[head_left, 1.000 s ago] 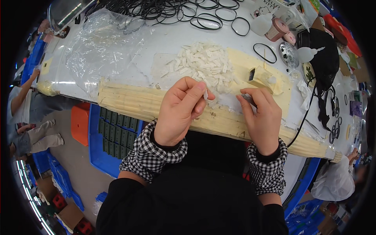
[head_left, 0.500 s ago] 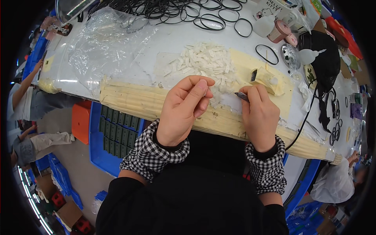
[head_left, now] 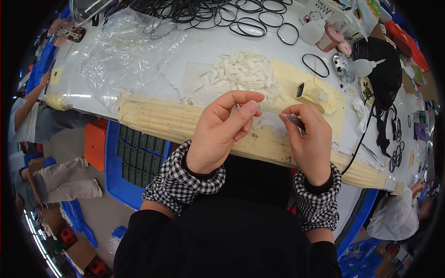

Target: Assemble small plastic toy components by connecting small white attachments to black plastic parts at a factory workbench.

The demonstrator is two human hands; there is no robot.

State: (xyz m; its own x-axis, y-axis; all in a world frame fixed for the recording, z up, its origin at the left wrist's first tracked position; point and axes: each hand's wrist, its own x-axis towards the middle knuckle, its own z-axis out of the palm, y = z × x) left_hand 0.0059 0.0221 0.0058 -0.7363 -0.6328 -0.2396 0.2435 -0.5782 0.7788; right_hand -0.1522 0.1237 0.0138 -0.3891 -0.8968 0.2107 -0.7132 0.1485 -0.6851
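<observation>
My left hand (head_left: 218, 132) is closed in a pinch, thumb against the bent fingers. A small pale bit shows between its fingers, too small to make out. My right hand (head_left: 310, 139) is closed around a small dark grey metal tool (head_left: 295, 121), its far end hidden by the fingers. Thumb and forefinger of this hand lie close together, pointing toward the left hand, with a small gap between the hands. Just beyond them lies a heap of small whitish strips (head_left: 243, 69) on the table.
A yellow block wrapped in tape (head_left: 320, 97) sits beyond my right hand. Black rubber rings (head_left: 248, 26) lie at the back, a clear plastic bag (head_left: 120, 51) at the left. Yellow padding (head_left: 157, 113) covers the table's near edge. Below stands a blue crate (head_left: 111, 171) of dark parts.
The right hand has turned, and the tool's tip, which pointed out toward the left, is now drawn back among the fingers. The left hand has shifted slightly right, nearer the right hand.
</observation>
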